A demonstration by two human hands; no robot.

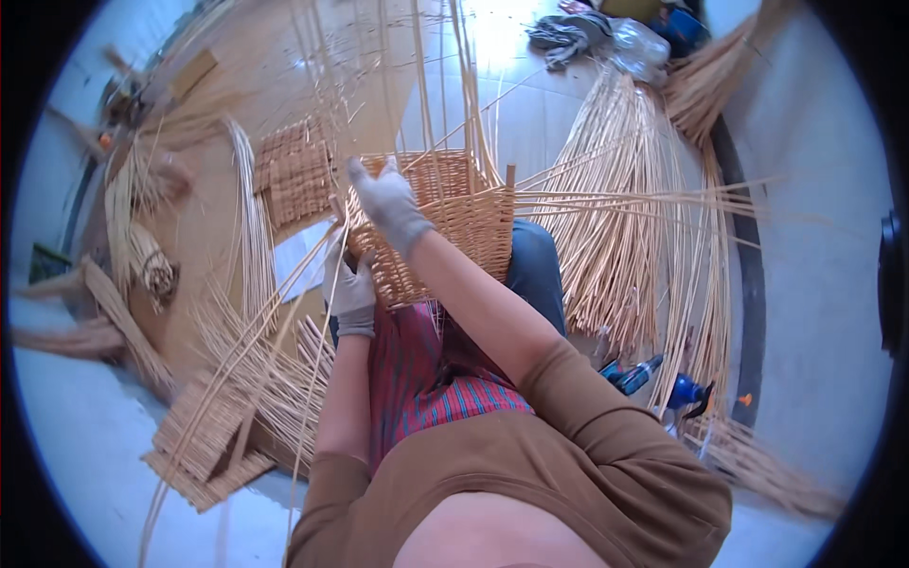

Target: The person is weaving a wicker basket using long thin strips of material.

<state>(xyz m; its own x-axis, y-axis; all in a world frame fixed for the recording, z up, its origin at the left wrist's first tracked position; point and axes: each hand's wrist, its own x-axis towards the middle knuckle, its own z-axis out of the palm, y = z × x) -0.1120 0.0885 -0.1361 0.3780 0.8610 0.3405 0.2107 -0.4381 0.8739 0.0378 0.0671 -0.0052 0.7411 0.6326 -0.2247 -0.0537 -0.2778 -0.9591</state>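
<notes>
A half-woven wicker basket (478, 227) rests on my lap, tilted, with long uprights rising from its far side and loose canes (653, 201) sticking out to the right. My left hand (350, 287), in a pale glove, is closed on the basket's lower left corner, where several long canes (275, 303) trail down to the left. Higher at the same corner, my right hand (388, 197), also gloved, grips the woven wall near its upper edge. Some of its fingers are hidden against the weave. A short thick corner stake (510, 177) stands at the basket's right end.
A large fan of canes (615, 208) spreads over the floor to the right. Woven panels (294, 170) lie beyond my left hand, with flat woven pieces (208, 431) lower left. A blue power tool (632, 374) and a blue bottle (684, 390) are by my right side.
</notes>
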